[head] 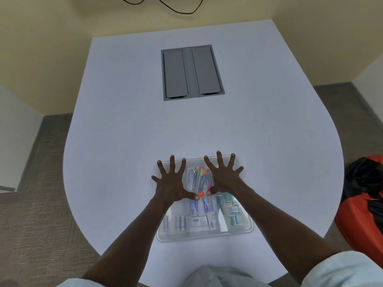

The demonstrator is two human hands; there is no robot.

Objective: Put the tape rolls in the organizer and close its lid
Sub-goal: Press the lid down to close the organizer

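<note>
A clear plastic organizer (163,238) lies flat on the white table close to me, its transparent lid down over the compartments. Through the lid I see coloured pens and clips, batteries and small boxes. The teal and white items (233,211) in the right compartments may be tape rolls; I cannot tell. My left hand (173,181) rests palm down with fingers spread on the far left part of the lid. My right hand (222,178) lies the same way on the far right part. Neither hand holds anything.
A grey recessed cable hatch (192,72) with two flaps sits in the table's far half. A red and black bag (364,204) is on the floor at the right. Black cables (178,8) hang on the wall behind. The table edge curves round near me.
</note>
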